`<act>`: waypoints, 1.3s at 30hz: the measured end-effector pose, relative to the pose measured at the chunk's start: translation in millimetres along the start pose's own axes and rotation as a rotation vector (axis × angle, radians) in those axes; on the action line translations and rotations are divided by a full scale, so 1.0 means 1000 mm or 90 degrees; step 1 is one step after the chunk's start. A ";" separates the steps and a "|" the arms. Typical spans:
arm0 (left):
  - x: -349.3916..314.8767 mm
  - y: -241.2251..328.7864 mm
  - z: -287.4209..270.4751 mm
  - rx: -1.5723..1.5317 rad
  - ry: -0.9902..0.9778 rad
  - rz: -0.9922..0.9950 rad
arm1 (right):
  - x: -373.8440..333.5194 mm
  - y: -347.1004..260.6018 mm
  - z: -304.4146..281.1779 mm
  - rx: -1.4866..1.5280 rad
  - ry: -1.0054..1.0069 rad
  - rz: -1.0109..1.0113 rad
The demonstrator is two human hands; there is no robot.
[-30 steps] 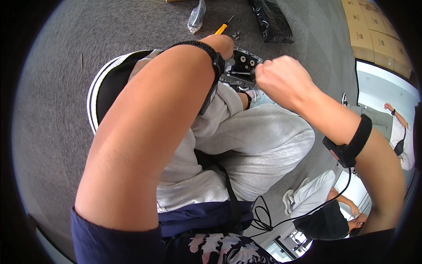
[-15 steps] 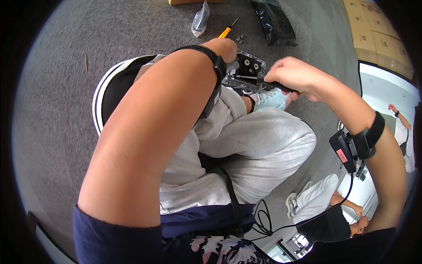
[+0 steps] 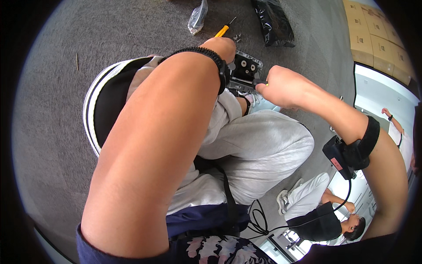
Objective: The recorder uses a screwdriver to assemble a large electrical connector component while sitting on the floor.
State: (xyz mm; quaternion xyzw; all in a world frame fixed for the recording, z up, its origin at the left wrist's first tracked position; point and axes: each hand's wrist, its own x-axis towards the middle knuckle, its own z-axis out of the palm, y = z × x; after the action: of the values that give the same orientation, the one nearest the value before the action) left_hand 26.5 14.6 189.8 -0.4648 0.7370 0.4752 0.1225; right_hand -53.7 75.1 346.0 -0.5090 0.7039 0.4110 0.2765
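Observation:
A grey metal housing (image 3: 258,61) with a black inside and several round fittings sits in front of my shins. My right hand (image 3: 281,86) is closed round the dark handle of a screwdriver (image 3: 260,82), which shows a bit of yellow. Its thin shaft reaches leftward into the housing's near part; the tip is hard to make out. My left hand (image 3: 223,47) is at the housing's left side, its fingers hidden behind the hand and wrist. Beyond it an orange-yellow screwdriver (image 3: 223,31) lies on the carpet beside small metal screws (image 3: 238,38).
A clear plastic bag (image 3: 198,18) and a black plastic bag (image 3: 274,24) lie on the grey carpet (image 3: 48,97) farther off. Cardboard boxes (image 3: 362,39) are stacked at the far right. A black cable (image 3: 259,224) loops by my right side. Another person (image 3: 316,220) sits to the right.
My right hand has turned and closed more over the screwdriver handle, hiding most of it. The view has shifted slightly; the left hand stays at the housing.

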 end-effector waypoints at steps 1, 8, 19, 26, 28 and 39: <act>0.006 0.000 0.004 -0.001 -0.001 0.002 | -0.003 0.000 0.001 -0.051 0.025 -0.028; 0.045 -0.011 0.010 0.025 -0.048 0.007 | -0.011 -0.007 0.012 -0.559 0.238 -0.282; 0.030 -0.010 0.015 -0.017 0.012 0.006 | 0.003 0.001 0.019 -0.770 0.384 -0.628; -0.005 0.016 -0.005 0.080 0.001 0.099 | 0.024 0.054 -0.001 -0.599 0.572 -0.580; -0.009 0.018 -0.017 0.153 0.082 0.081 | -0.001 0.081 -0.011 -0.393 0.577 -0.513; -0.159 0.067 -0.076 -0.651 0.285 0.628 | -0.042 0.141 0.061 0.349 0.973 -0.413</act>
State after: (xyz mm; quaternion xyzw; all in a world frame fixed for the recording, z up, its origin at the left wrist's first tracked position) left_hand 78.3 50.6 367.4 -0.1649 0.5545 0.6524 -0.4896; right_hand -174.7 168.0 390.7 -0.7359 0.5912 -0.3256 -0.0549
